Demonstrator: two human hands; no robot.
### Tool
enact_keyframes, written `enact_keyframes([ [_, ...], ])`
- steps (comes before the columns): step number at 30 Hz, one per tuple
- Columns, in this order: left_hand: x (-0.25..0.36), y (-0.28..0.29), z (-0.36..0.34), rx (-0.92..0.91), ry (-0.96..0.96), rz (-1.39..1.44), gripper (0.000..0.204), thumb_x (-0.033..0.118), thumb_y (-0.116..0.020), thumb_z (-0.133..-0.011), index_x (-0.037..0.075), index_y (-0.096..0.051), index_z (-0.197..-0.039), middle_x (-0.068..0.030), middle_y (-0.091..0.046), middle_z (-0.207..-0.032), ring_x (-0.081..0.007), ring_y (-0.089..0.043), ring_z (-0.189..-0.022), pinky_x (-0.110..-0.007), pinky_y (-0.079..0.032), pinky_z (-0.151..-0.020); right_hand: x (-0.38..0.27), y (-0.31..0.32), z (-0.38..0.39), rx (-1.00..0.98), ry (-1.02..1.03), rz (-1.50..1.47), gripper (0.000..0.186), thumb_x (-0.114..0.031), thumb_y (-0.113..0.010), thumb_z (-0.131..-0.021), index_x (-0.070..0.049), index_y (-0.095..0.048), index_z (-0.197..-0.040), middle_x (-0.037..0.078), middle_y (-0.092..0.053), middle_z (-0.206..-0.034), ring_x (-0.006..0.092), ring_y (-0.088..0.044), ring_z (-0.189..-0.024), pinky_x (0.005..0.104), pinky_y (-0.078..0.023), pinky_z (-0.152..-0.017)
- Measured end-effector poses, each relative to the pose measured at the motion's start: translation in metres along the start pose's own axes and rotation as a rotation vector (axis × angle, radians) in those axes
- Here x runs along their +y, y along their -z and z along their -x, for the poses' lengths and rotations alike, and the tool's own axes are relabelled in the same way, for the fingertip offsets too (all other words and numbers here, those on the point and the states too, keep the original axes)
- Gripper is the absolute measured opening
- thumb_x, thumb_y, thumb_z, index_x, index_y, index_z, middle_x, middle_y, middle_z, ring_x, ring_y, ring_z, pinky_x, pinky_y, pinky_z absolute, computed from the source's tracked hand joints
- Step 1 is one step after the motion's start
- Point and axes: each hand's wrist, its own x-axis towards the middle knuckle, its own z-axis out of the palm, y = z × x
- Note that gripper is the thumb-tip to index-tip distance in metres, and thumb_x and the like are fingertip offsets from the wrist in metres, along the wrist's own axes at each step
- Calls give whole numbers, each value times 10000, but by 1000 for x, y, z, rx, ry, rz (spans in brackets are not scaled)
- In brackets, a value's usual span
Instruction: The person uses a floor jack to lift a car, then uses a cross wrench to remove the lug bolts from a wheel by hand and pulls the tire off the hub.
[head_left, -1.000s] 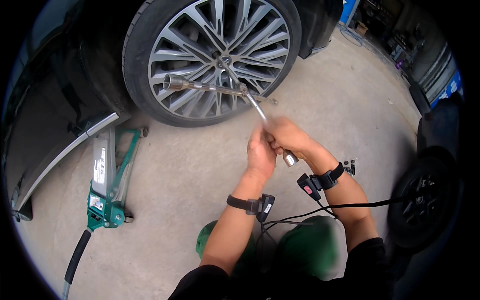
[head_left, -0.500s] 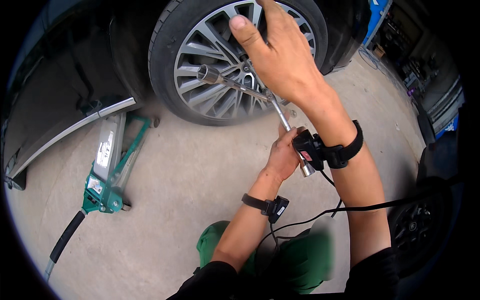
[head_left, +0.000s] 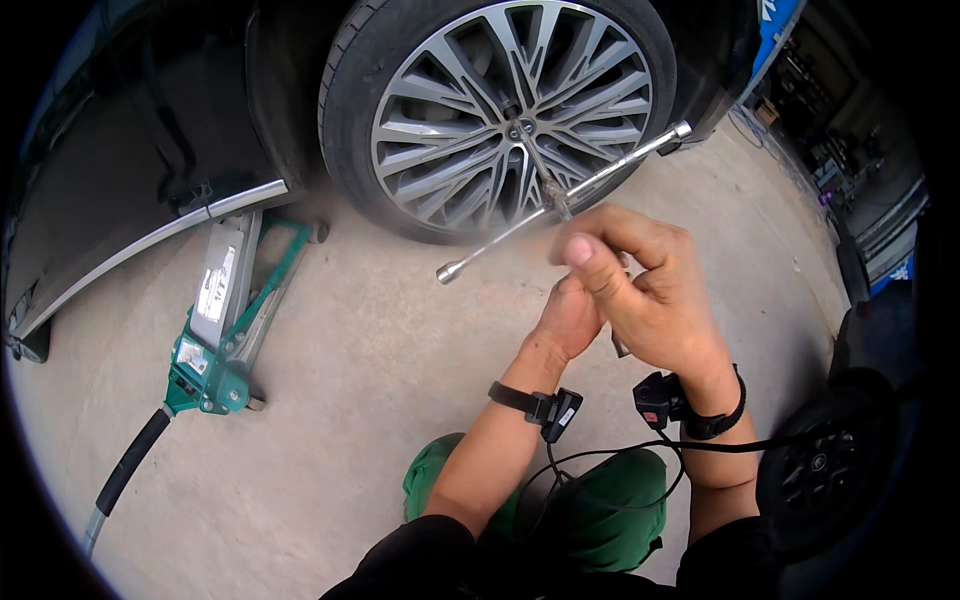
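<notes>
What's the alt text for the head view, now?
A left hand holds a four-armed metal wrench set against a wheel, while the right hand hangs loosely open in front. A green floor jack sits at left by the dark car.

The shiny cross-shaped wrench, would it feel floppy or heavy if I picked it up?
The cross-shaped wrench would probably stay stiff, since its bars look straight and metallic. It may be heavy for its size, having several solid-looking arms. Its shiny surface might feel slippery.
</notes>
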Motion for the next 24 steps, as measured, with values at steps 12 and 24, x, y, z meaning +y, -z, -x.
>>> enact_keyframes([
  [12,-13,-23,-11,6,63,61,387,363,-382,-1069,223,-314,-1424,-136,-543,-1318,-267,-553,-1156,-396,-485,-904,128,0,115,128,-760,-2214,339,-327,-492,-1014,5,-563,-1032,-9,-522,-702,48,-496,-512,166,-392,-368],
  [24,-1,-23,5,81,122,-106,377,429,-426,-1047,102,-478,-1228,-137,-626,-1161,-251,-595,-1083,-383,-493,-913,105,-24,117,311,-748,-711,215,-238,-590,-946,-36,-578,-1020,47,-579,-696,151,-565,-539,303,-457,-482],
])
